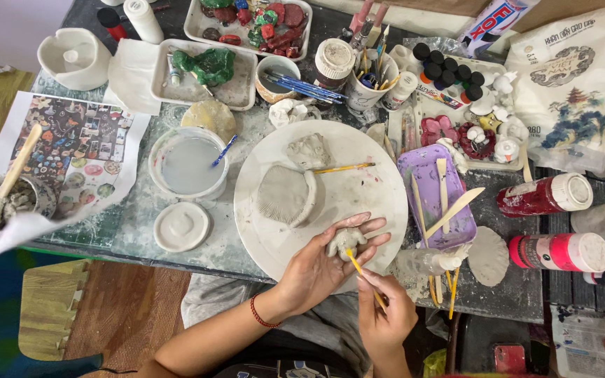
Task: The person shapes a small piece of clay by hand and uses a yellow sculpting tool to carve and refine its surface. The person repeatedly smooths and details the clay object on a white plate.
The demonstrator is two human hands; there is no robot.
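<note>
Both hands work low in the middle of the frame. Cupped palm-up, the left hand (320,262) cradles a small grey clay figure (344,242) in its curled fingers, while the right hand (383,315) pinches a thin yellow tool (362,275) whose tip touches the figure. They hover over the near edge of a round white board (358,196), on which lie a ribbed clay shell (285,194), a smaller clay lump (309,150) and a yellow brush (343,168).

Left of the board stands a white tub of cloudy water (189,164) with a round white lid (181,226) below it. To the right sits a purple tray (428,175) holding pale wooden sticks, and further right two red paint bottles (544,196) with white caps lie on their sides. In the upper right corner rests a white paper bag (572,91) printed with a blue and green landscape. At the left, a printed sheet (82,147) covered with small colourful pictures lies flat on the table.
</note>
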